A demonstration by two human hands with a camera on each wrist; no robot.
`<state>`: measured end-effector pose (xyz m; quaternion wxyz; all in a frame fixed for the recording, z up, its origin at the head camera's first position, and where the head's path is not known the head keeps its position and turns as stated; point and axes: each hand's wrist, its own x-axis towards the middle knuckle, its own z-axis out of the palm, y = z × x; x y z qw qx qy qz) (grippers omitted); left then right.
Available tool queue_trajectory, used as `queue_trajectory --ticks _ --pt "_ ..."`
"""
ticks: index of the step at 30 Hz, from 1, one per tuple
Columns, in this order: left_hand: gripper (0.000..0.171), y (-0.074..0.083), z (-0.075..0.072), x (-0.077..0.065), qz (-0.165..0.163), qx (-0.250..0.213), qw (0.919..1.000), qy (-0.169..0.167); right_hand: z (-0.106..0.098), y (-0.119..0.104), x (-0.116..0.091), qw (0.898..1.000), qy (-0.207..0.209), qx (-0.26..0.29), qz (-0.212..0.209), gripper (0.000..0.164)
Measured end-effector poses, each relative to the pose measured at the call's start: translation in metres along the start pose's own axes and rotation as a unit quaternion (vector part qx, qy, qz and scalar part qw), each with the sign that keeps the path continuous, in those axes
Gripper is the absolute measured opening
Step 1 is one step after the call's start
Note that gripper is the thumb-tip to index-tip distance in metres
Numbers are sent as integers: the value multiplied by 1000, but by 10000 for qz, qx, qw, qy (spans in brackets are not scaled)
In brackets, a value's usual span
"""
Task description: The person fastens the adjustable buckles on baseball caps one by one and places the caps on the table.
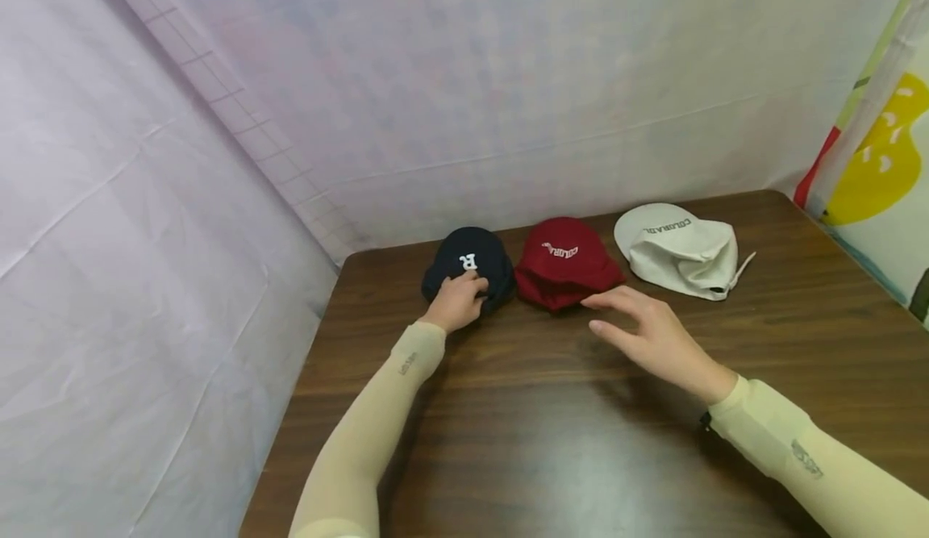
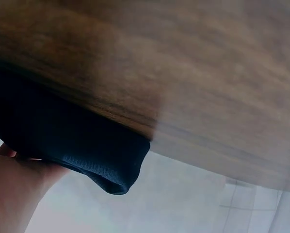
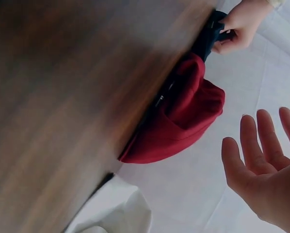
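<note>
Three caps lie in a row along the table's far edge. At the left is a dark navy cap (image 1: 468, 245) with a white letter R; my left hand (image 1: 456, 302) grips its near side. The right wrist view shows the fingers and thumb of that hand pinching the dark cloth (image 3: 206, 41). My right hand (image 1: 656, 340) hovers near the front of the red cap (image 1: 569, 252), its fingers spread and nothing in them. In the right wrist view its palm (image 3: 273, 187) appears apart from the red cap. A white cap (image 1: 678, 252) rests at the right, its strap sticking out.
The brown wooden table (image 1: 508, 425) stretches toward me, with a light reflection on it. Pale hanging cloth (image 1: 472, 78) borders it behind and at the left. A colourful printed cloth (image 1: 885, 143) hangs at the right.
</note>
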<state>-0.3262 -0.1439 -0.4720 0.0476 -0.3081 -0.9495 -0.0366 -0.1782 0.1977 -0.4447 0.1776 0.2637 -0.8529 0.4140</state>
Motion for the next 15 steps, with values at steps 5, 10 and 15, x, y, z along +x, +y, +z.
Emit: queue_trajectory --ticks 5,10,15 --pt "17 0 -6 3 -80 -27 10000 17 -8 -5 9 10000 21 -49 -79 33" --pt "20 0 -14 8 -198 -63 9998 -52 -17 -8 18 9997 101 -49 -223 34" --pt "20 0 -17 11 -248 -26 9996 -103 -18 -8 20 9996 128 -33 -260 33"
